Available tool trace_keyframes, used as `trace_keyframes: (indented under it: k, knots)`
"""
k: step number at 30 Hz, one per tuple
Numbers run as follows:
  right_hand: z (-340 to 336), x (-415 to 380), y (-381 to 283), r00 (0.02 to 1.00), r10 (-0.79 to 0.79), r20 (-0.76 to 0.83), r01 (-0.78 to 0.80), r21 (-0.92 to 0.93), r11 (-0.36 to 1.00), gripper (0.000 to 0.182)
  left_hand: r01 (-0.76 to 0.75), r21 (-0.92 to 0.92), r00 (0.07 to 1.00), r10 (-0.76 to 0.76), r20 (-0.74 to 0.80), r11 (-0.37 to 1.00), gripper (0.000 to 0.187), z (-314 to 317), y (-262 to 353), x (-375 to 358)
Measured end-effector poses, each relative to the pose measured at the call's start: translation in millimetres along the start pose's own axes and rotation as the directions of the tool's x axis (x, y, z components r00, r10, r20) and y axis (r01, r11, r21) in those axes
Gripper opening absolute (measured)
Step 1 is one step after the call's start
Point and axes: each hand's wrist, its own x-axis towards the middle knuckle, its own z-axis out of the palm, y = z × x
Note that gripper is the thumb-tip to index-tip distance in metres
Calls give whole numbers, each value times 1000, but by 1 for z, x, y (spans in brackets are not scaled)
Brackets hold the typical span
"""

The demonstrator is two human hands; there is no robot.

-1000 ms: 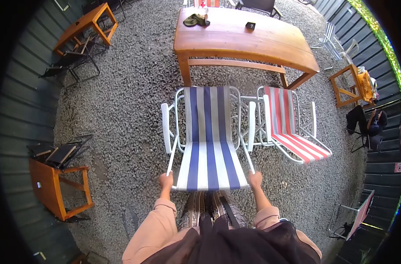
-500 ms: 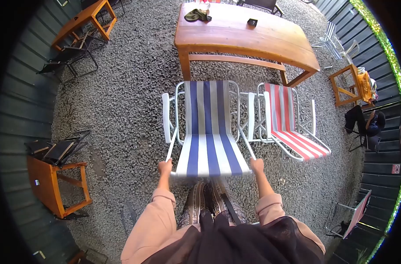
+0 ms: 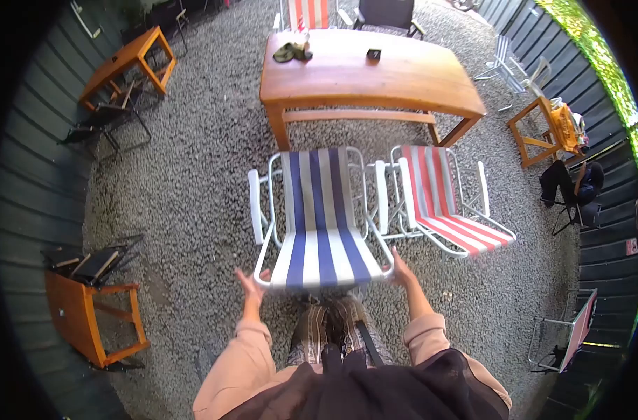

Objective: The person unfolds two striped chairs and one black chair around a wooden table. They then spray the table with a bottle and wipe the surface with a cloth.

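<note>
The blue-and-white striped cloth chair with white metal tubes [image 3: 321,220] sits over grey gravel [image 3: 193,210]; it looks light and stiff, with a soft seat, easiest held by its side tubes; the left grip [image 3: 250,285] and right grip [image 3: 404,271] are spread wide by its front corners; a red-and-white striped cloth chair [image 3: 462,234] is beside it; its front feet are hidden.

Gravel [image 3: 186,224]: lay in soft, even daylight, darker beneath the table.
Table [image 3: 361,77]: took a pale sheen toward its far edge.
Leaves [image 3: 609,59]: glared nearly white, upper right.
Fence [image 3: 35,189]: stood dim at left, bowed by the lens.
Blue-striped chair [image 3: 326,255]: seat shone bright, backrest greyed in shade.
Left hand [image 3: 250,287], right hand [image 3: 404,271]: showed slightly blurred.
Corners: fell to black.
</note>
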Motion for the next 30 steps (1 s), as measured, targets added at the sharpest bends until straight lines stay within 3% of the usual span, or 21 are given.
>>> trace_keyframes:
  k: [1, 2, 3, 4, 5, 6, 7, 9, 10, 11, 12, 13, 15, 18, 20, 22, 24, 25, 27, 30]
  knots:
    - [-12, 5, 15, 989, -13, 144, 4, 61, 998, 81, -42, -45, 999, 43, 2, 998, 88, -12, -7, -9]
    - [-21, -5, 24, 991, -26, 129, 27, -10, 1000, 76, -5, -49, 1000, 4, -14, 999, 85, -30, -21, -7]
    - [-27, 0, 45, 983, -174, 63, 176, -21, 984, 70, 32, -51, 999, -33, -31, 998, 81, -52, -41, 4]
    - [-26, -24, 55, 933, -359, -10, 348, -216, 912, 65, 33, 269, 998, -16, -64, 963, 75, -73, -68, 14]
    - [-31, -29, 76, 906, -413, -92, 356, -364, 861, 60, 99, 809, 994, -101, -49, 579, 66, -75, -74, -7]
    - [-43, -29, 103, 854, -508, -110, 282, -723, 631, 59, 68, 976, 994, -100, -48, 205, 57, -59, -83, -49]
    - [-51, -50, 110, 942, -335, 1, 218, -761, 612, 60, -147, 969, 957, -275, 89, -198, 40, -63, -97, -55]
    - [-77, -59, 151, 937, -212, 276, 339, -864, 374, 46, -281, 868, 882, -468, 64, -410, 38, -40, -112, -100]
    - [-97, -22, 207, 923, -227, 311, 371, -874, 314, 47, -312, 822, 894, -441, 84, -477, 37, -24, -125, -109]
    - [-109, -25, 229, 959, -78, 274, 282, -873, 398, 49, -337, 771, 904, -414, 105, -541, 36, -11, -139, -115]
    - [-118, -40, 239, 946, -85, 313, 321, -865, 385, 49, -355, 715, 912, -391, 124, -602, 35, 0, -154, -120]
    - [-130, -54, 248, 954, -54, 296, 282, -819, 500, 47, -378, 733, 900, -408, 149, -565, 35, 15, -169, -115]
    - [-156, -57, 262, 948, -132, 288, 315, -803, 506, 46, -421, 763, 872, -450, 192, -491, 35, 54, -197, -101]
    - [-210, -63, 290, 936, -242, 254, 346, -785, 514, 45, -525, 670, 848, -394, 356, -525, 31, 131, -238, -98]
    - [-257, -86, 271, 953, -194, 231, 301, -759, 577, 41, -567, 615, 824, -393, 409, -548, 29, 180, -270, -110]
    - [-309, -93, 276, 946, -320, 46, 264, -682, 682, 37, -617, 582, 787, -384, 483, -530, 29, 233, -313, -122]
    - [-353, -110, 287, 815, -491, -308, 271, -546, 793, 33, -708, 518, 706, -453, 544, -480, 30, 283, -360, -126]
    - [-376, -122, 288, 810, -446, -380, 231, -493, 839, 32, -757, 483, 653, -519, 552, -440, 30, 304, -382, -134]
    - [-425, -122, 323, 815, -362, -452, 177, -401, 899, 30, -831, 401, 553, -496, 670, -385, 30, 339, -424, -162]
    - [-480, -120, 383, 815, -256, -520, 85, -330, 940, 33, -910, 389, 403, -525, 750, -144, 25, 385, -460, -207]
